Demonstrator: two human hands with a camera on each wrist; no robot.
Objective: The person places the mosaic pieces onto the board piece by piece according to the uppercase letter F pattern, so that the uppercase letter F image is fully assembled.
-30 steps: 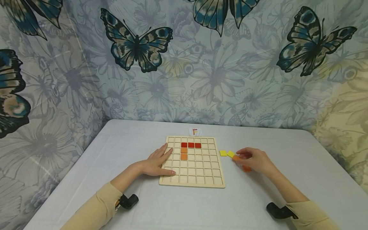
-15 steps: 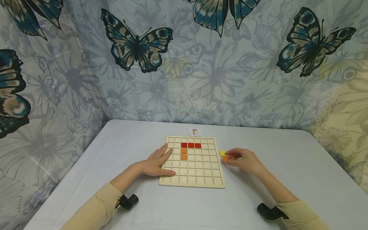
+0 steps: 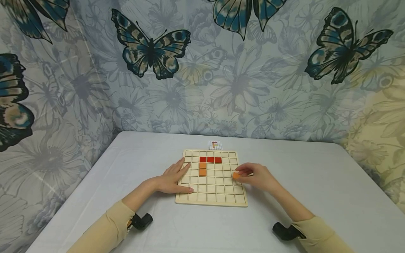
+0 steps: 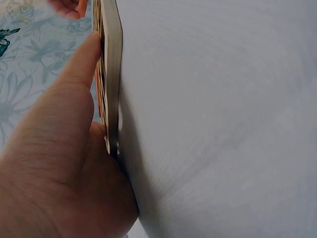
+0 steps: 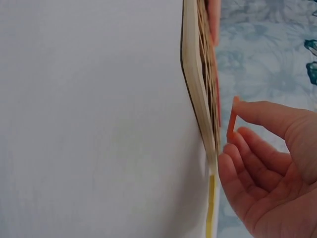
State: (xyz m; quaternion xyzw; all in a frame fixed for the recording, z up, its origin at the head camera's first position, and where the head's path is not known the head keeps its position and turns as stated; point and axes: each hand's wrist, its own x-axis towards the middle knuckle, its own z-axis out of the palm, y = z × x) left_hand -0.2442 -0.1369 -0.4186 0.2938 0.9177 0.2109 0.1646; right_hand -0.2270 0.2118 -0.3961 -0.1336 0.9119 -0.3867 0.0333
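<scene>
A wooden grid board [image 3: 218, 191] lies flat on the table, with three red tiles [image 3: 210, 159] in a row and two orange tiles [image 3: 202, 172] below the leftmost one. Across the board's left edge rests my left hand [image 3: 171, 179], fingers and thumb spread. My right hand [image 3: 257, 176] pinches a loose orange tile [image 5: 232, 119] between thumb and fingertips. That tile is above the board's right border, apart from the surface in the right wrist view. Yellow tiles [image 5: 210, 203] lie beside the board; in the head view my right hand hides them.
Behind the board lies a small card [image 3: 215, 145] printed with a coloured grid pattern. White cloth covers the table [image 3: 152, 144], which ends at a butterfly-patterned backdrop [image 3: 240, 102].
My right hand has taken the orange tile from the pieces at the right and carried it left to over the board's edge. My left hand has stayed in place.
</scene>
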